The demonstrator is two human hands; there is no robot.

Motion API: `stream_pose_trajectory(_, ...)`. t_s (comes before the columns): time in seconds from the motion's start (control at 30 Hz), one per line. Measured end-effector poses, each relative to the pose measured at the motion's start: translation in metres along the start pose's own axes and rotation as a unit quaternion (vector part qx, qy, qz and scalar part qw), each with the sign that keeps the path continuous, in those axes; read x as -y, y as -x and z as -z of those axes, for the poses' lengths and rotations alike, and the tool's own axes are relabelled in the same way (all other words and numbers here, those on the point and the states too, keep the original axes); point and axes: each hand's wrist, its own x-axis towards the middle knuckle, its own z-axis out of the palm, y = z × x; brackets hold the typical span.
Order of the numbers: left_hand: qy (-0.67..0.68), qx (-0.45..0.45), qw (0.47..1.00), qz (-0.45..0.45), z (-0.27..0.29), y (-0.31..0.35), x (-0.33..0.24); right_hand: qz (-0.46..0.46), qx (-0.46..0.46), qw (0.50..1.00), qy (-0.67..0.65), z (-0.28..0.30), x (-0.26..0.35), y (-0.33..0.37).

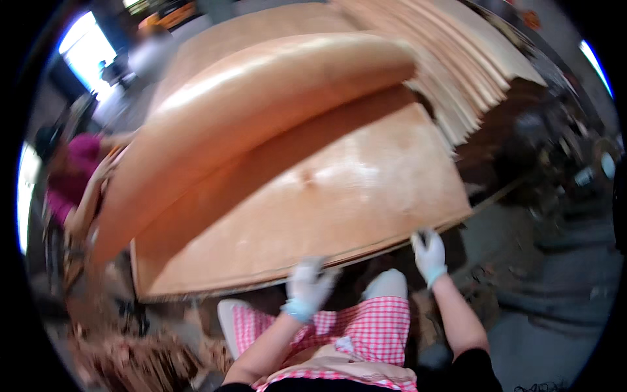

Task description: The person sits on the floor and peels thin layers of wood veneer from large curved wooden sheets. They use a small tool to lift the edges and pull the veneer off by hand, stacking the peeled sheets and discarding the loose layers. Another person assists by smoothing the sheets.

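A large, thin sheet of wood veneer (pixel 281 98) bends up in a long curl over a flat wooden panel (pixel 339 189). Its raised edge is blurred on the left, and a dark shadow lies beneath the curl. My left hand (pixel 308 285), in a white glove and somewhat smeared, is at the panel's near edge with its thumb apart from the fingers. Further right along that edge, my right hand (pixel 429 256), gloved too, has its fingers spread close to the panel's corner. Neither hand shows anything held; whether the fingertips touch the panel I cannot tell.
On the left, a person in a magenta top (pixel 81 160) has a hand by the curled sheet. Layered veneer sheets (pixel 450 59) are stacked at the far right. Torn brown scraps (pixel 137 359) cover the floor at lower left. Dark clutter (pixel 548 150) stands on the right.
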Motion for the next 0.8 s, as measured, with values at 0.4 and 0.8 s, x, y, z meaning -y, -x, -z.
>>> stream_pose_trajectory(0.4, 0.4, -0.153, 0.899, 0.092, 0.087, 0.066, 0.004, 0.011, 0.276, 0.936, -0.217, -0.1, 0.212, 0.141)
stream_pose_trajectory(0.8, 0.029, -0.434, 0.776, 0.457, 0.335, 0.165, 0.389, 0.044, 0.294, 0.91, 0.29, -0.015, 0.076, -0.019)
